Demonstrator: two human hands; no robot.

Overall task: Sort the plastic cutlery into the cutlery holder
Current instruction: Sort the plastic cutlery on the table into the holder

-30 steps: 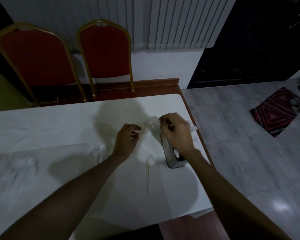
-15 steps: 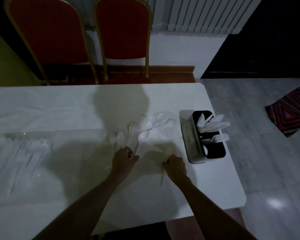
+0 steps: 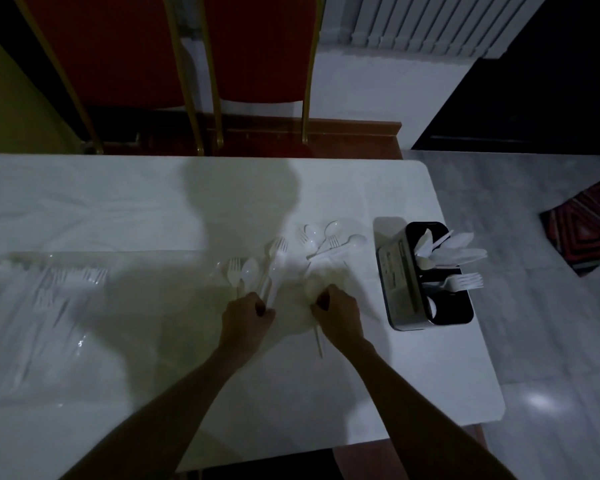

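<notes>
The left hand (image 3: pixel 248 317) lay curled on the white worktop (image 3: pixel 153 209), its fingers closed round the handle end of a long white plastic spoon (image 3: pixel 277 270) whose bowl pointed away from it. Just beside it, the right hand (image 3: pixel 338 313) pinched a thin white plastic utensil (image 3: pixel 318 342). The handle poked out beneath toward the person, but the head was too blurred to tell. Beyond both hands lay loose white plastic spoons and forks (image 3: pixel 326 239). Right of the right hand stood the black rectangular cutlery holder (image 3: pixel 395 282), with cutlery in its compartments. Far left of the left hand lay a clear plastic bag of forks (image 3: pixel 49 299).
</notes>
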